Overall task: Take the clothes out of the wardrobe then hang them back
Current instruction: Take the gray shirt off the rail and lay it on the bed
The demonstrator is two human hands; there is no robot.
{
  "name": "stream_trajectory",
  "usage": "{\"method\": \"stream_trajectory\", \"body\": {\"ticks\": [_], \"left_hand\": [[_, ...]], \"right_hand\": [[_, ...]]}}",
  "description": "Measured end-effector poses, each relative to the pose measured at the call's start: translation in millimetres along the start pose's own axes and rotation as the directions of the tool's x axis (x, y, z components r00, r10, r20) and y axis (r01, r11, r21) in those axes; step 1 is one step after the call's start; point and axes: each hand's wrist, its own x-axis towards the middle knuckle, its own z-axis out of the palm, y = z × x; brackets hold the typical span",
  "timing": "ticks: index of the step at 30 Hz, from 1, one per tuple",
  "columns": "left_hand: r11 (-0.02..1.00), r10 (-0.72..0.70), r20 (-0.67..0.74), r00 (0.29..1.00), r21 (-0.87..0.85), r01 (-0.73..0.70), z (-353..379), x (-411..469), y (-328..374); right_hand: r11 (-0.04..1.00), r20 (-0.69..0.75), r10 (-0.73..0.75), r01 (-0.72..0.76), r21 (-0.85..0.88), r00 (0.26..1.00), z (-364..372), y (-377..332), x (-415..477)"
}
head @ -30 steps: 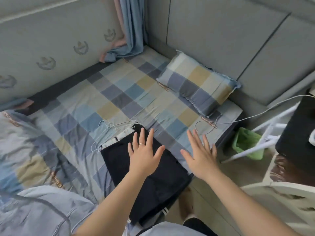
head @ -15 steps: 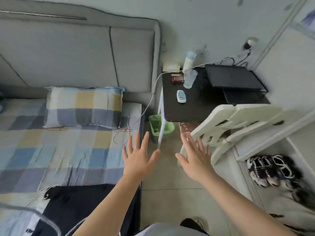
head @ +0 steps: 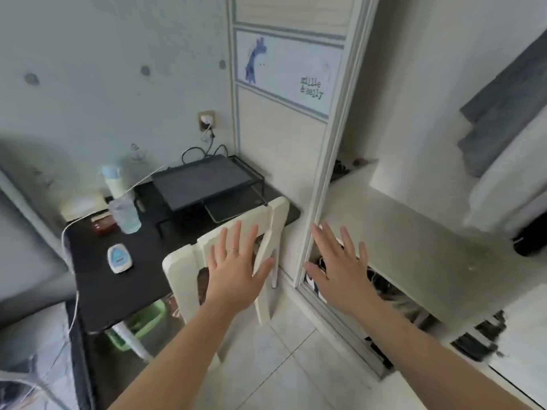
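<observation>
The fingers (head: 236, 236) of the left hand (head: 235, 276) are straight and spread, holding nothing; a thin ring (head: 233, 249) sits on one of them. The fingers (head: 344, 242) of the right hand (head: 340, 273) are spread the same way, also empty. Both hands are raised side by side, backs toward the camera, with bare forearms running down to the lower edge.

The left hand lies in front of the back of a white plastic chair (head: 183, 276); whether it touches the chair cannot be told. The right hand hangs before the open wardrobe (head: 334, 143), just over some shoes (head: 381, 287) tucked under a pale shelf (head: 408, 232).

Inside the wardrobe, at the far right, a grey garment (head: 503, 113) hangs above a white garment (head: 509, 190), both well apart from the hands and blurred.

Left of the chair stands a black surface (head: 124, 291). On it lie a small white and blue device (head: 119, 258), a clear bottle (head: 125, 216) and a black stand (head: 201, 182) against the wall. A green bin (head: 148, 321) sits beneath it on the tiled floor (head: 281, 368). A plug is in the wall socket (head: 206, 121) above the stand.
</observation>
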Motion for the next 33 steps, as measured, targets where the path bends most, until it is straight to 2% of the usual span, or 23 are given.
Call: {"method": "stream_trajectory", "body": {"ticks": [3,7,12,17,28,33], "left_hand": [[0.984,0.174,-0.041,0.984,-0.027,-0.175,4.6,64.7,66.0],[0.926,0.358,-0.099,0.928,-0.090,-0.367,-5.4,144.0,154.6],[0.816,0.527,-0.236,0.816,-0.127,-0.564,-26.9,239.2,255.5],[0.677,0.655,-0.321,0.684,-0.151,-0.720,-56.1,331.7,349.0],[0.388,0.795,-0.439,0.419,-0.162,-0.907,-123.7,475.0,515.2],[0.283,0.840,-0.424,0.339,-0.190,-0.940,-139.0,507.1,581.1]], "right_hand": [[0.997,-0.085,0.053,-0.057,-0.049,0.995,-47.0,53.7,25.6],[0.979,-0.219,0.122,-0.154,-0.135,0.968,-116.7,108.1,53.4],[0.943,-0.372,0.125,-0.227,-0.242,0.920,-202.1,154.5,87.5],[0.847,-0.554,0.121,-0.377,-0.375,0.823,-284.1,183.7,119.1],[0.574,-0.757,0.021,-0.628,-0.526,0.654,-457.9,211.6,194.0],[0.440,-0.800,0.024,-0.725,-0.530,0.600,-530.8,227.5,228.5]]}}
